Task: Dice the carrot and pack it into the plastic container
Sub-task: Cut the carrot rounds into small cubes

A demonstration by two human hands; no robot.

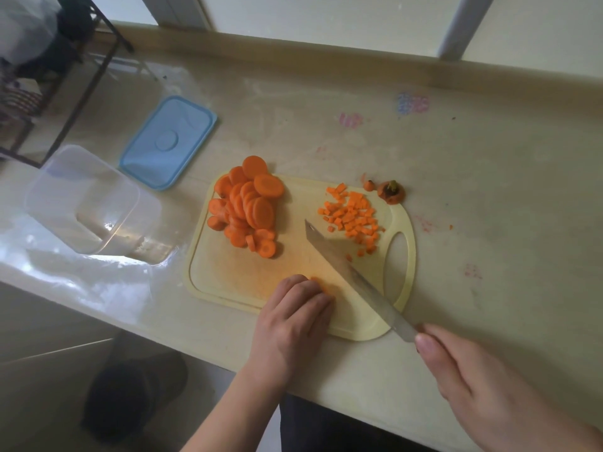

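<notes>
a pale yellow cutting board (pixel 228 275) lies on the cream counter (pixel 489 190), its handle hole toward the right. a heap of carrot rounds (pixel 246 207) sits on the board's far left part, and a scatter of small carrot dice (pixel 352 216) lies on the far right part, just beside the handle hole. two carrot ends (pixel 390 191) rest on the counter at the board's far right corner.

the left hand (pixel 293 318) is on the near part of the board with its fingers curled down over something orange; it looks like a bit of carrot, though the fingers hide most of it. the right hand (pixel 483 383) grips the knife (pixel 355 278) by its handle, thumb on top, and the blade runs across the board with its tip between the rounds and the dice.

the clear plastic container (pixel 88 203) stands open on the counter well to the left of the board, holding no carrot. its blue lid (pixel 168 141) lies flat just beyond it.
</notes>
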